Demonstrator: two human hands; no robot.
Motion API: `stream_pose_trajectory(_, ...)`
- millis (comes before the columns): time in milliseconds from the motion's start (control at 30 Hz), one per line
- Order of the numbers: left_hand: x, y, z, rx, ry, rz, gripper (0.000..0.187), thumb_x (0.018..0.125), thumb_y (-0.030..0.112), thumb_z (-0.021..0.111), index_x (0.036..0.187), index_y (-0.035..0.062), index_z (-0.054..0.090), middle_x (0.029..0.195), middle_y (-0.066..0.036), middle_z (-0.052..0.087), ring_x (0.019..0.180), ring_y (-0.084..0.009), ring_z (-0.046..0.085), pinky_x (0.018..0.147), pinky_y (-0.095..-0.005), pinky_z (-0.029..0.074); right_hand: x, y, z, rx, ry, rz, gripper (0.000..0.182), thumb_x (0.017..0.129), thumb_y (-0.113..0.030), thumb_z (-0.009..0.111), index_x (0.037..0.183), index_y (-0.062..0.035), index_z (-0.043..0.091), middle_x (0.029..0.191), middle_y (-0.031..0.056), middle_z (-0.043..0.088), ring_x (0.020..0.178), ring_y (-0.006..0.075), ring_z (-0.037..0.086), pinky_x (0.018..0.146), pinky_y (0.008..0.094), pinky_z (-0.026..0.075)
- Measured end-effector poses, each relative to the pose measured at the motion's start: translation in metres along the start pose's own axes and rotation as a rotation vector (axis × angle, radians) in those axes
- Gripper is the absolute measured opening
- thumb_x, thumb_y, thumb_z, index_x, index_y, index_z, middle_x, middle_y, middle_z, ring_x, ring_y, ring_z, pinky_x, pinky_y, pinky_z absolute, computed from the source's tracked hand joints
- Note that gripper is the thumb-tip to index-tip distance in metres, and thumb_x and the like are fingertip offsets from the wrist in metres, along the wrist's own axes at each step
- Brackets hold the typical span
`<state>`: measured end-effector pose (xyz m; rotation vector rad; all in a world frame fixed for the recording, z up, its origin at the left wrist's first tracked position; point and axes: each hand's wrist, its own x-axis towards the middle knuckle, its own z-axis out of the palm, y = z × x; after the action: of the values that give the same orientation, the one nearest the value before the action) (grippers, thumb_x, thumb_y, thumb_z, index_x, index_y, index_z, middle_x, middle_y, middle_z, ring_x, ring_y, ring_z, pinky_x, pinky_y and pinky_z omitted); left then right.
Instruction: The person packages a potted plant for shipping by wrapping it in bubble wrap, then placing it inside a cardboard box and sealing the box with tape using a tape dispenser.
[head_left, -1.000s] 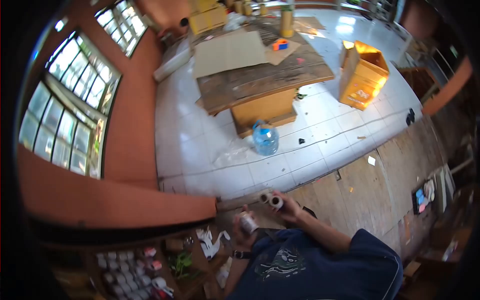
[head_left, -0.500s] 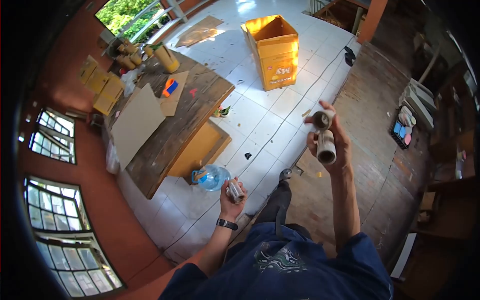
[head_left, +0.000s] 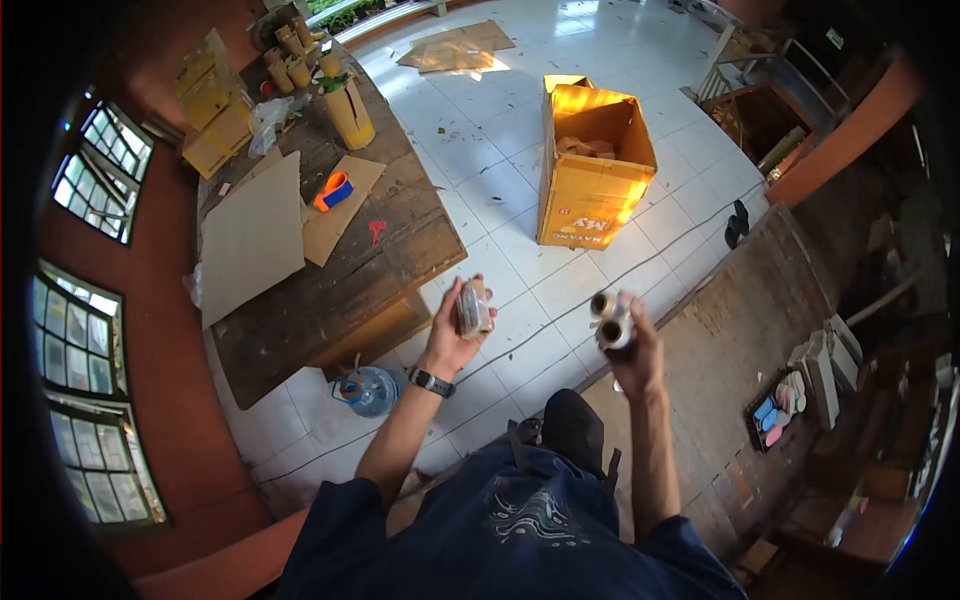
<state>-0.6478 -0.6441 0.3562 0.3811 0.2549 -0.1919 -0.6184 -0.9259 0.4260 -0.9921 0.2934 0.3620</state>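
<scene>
My left hand, with a dark watch at the wrist, is closed around a small roll that looks like brown cardboard under clear plastic. Two short hollow tubes sit side by side in my right hand, their open ends facing me; the fingers are wrapped behind them and partly hidden. Both hands are raised above the tiled floor, apart from each other. Ahead of them stands an open yellow cardboard box with brown pieces inside.
To the left, a wooden table bears cardboard sheets, an orange-and-blue tape dispenser and several cardboard tubes. A blue water jug stands below. On the right is a wooden platform with a dark basket; a cable crosses the floor.
My view has shifted forward, nearer the yellow box, whose contents now show. The left hand has risen, and the right hand with the two tubes has come lower and closer to it.
</scene>
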Motion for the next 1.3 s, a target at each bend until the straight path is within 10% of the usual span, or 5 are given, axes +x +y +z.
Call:
stream_pose_trajectory(233, 0.200, 0.100, 0.008, 0.016, 0.006, 0.192, 0.040, 0.097, 0.042, 0.059, 0.123, 0.0122, 0.059, 0.100, -0.005, 0.060, 0.082, -0.0198, 0.061, 0.070, -0.0297, 0.052, 0.239, -0.122, 0.084, 0.493, -0.871, -0.099, 0.084, 0.088, -0.074, 0.044, 0.156, -0.0321, 0.018, 0.155, 0.0251, 0.026, 0.136, 0.0542, 0.033, 0.094, 0.0643, 0.050)
stream_pose_trajectory(433, 0.409, 0.071, -0.145, -0.264, 0.051, 0.189, 0.040, 0.098, 0.042, 0.057, 0.125, 0.0116, 0.056, 0.101, -0.009, 0.063, 0.083, -0.0227, 0.064, 0.071, -0.0320, 0.056, 0.501, -0.007, 0.059, 0.581, -0.592, 0.164, 0.056, 0.099, -0.050, 0.048, 0.147, -0.0228, 0.038, 0.142, 0.0181, 0.048, 0.095, 0.0323, 0.066, 0.067, 0.0400, 0.062)
stream_pose_trajectory(600, 0.462, 0.073, -0.193, -0.359, 0.238, 0.235, 0.037, 0.099, 0.040, 0.056, 0.123, 0.0131, 0.054, 0.095, -0.009, 0.061, 0.080, -0.0223, 0.062, 0.071, -0.0334, 0.053, 0.723, 0.082, 0.095, 0.827, -0.699, 0.538, 0.035, 0.101, -0.033, 0.050, 0.126, -0.0082, 0.055, 0.125, 0.0068, 0.058, 0.071, 0.0171, 0.048, 0.053, 0.0214, 0.050)
stream_pose_trajectory(1000, 0.611, 0.373, -0.243, -0.256, 0.388, 0.508, 0.037, 0.097, 0.037, 0.061, 0.122, 0.0106, 0.057, 0.093, -0.007, 0.062, 0.075, -0.0224, 0.066, 0.066, -0.0342, 0.056, 0.972, -0.068, 0.585, 0.496, -1.424, 0.330, 0.061, 0.099, -0.057, 0.045, 0.119, -0.0001, 0.052, 0.113, 0.0086, 0.055, 0.049, 0.0110, 0.049, 0.039, 0.0217, 0.038)
stream_pose_trajectory(1300, 0.778, 0.584, -0.279, -0.166, 0.694, 0.783, 0.019, 0.090, 0.026, 0.071, 0.100, 0.0114, 0.064, 0.094, -0.001, 0.065, 0.079, -0.0135, 0.064, 0.069, -0.0325, 0.055, 1.137, 0.231, 0.430, -0.095, -0.480, 1.328, 0.036, 0.092, -0.034, 0.067, 0.105, -0.0036, 0.053, 0.083, 0.0147, 0.063, 0.050, 0.0223, 0.059, 0.042, 0.0276, 0.053)
